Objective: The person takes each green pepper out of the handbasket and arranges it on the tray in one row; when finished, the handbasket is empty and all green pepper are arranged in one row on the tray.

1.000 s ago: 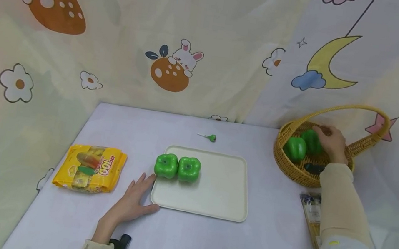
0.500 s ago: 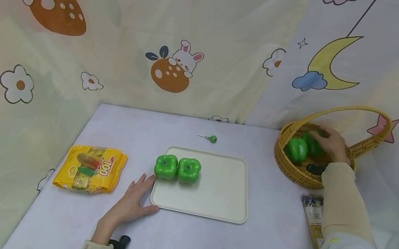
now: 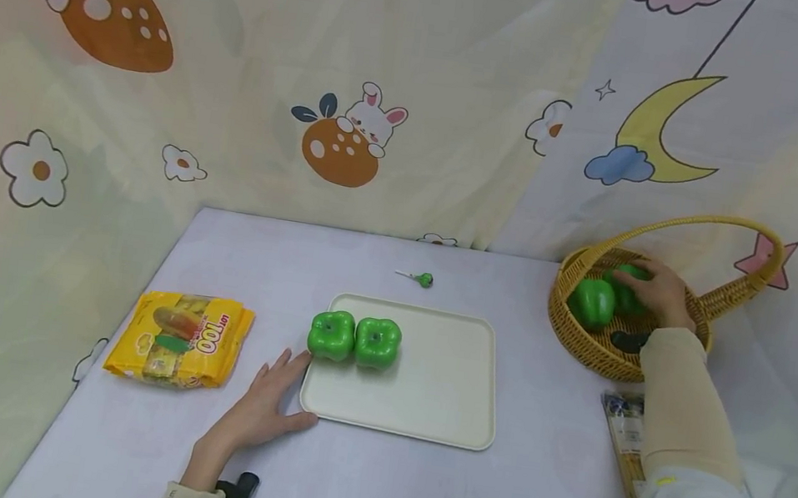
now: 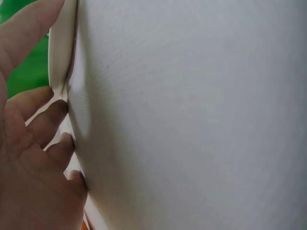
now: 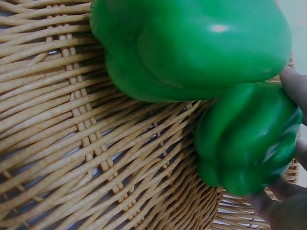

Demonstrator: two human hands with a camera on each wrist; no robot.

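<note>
My left hand [image 3: 262, 408] lies with spread, fairly straight fingers at the left edge of a white tray [image 3: 442, 381]; the thumb is at its near-left corner. Two green bell peppers [image 3: 332, 335] stand side by side on the tray's left part. Inside the wicker basket [image 3: 586, 347] at the right are two more green bell peppers. With fingers and thumb curled round its side, my right hand [image 3: 661, 294] holds the farther pepper [image 5: 249, 139]. The nearer pepper [image 5: 192, 48] sits right beside it, untouched. Part of the held pepper is hidden behind the hand.
A yellow snack packet [image 3: 179, 338] lies at the table's left. Beyond the tray is a small green lollipop-like item [image 3: 424, 279] on a stick. A flat package [image 3: 624, 434] lies partly under the right forearm. The basket's handle [image 3: 721, 220] arches over the right hand.
My right hand has shifted slightly within the basket, its fingers coming lower round the farther pepper. The left hand and the tray with its peppers have stayed put.
</note>
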